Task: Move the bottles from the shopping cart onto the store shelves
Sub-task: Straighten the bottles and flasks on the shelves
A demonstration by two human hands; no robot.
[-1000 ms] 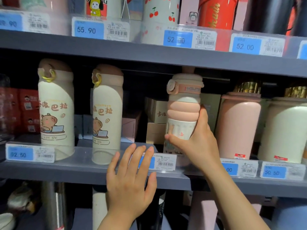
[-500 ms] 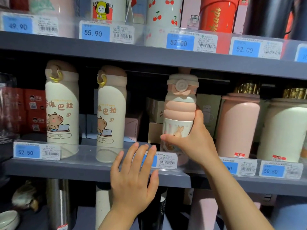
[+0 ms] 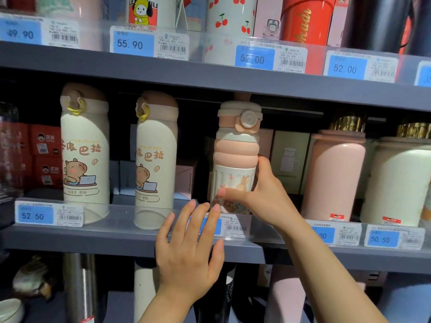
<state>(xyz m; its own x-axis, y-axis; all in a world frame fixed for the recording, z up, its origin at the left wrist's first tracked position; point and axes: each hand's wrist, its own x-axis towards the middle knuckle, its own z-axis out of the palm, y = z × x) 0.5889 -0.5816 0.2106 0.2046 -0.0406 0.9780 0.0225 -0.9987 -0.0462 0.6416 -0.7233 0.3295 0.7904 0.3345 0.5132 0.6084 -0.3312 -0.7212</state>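
A pink-and-cream bottle with a rabbit print (image 3: 236, 150) stands upright on the middle grey shelf (image 3: 93, 238), its round lid button facing me. My right hand (image 3: 263, 197) grips its lower body, thumb behind and fingers across the front. My left hand (image 3: 189, 248) is spread flat with straight fingers in front of the shelf edge, fingertips at the clear price-label strip just left of the bottle, holding nothing. The shopping cart is out of view.
Two cream capybara bottles (image 3: 85, 150) (image 3: 155, 157) stand left of it, a pink flask (image 3: 335, 173) and a cream flask (image 3: 398, 180) right. Boxes sit behind. The upper shelf (image 3: 210, 78) hangs close above the bottle's lid. More bottles fill the shelf below.
The bottle has been turned on the spot by my right hand, so its lid button swung from the left round to the front-right and the rabbit print faces me. My left hand stayed put.
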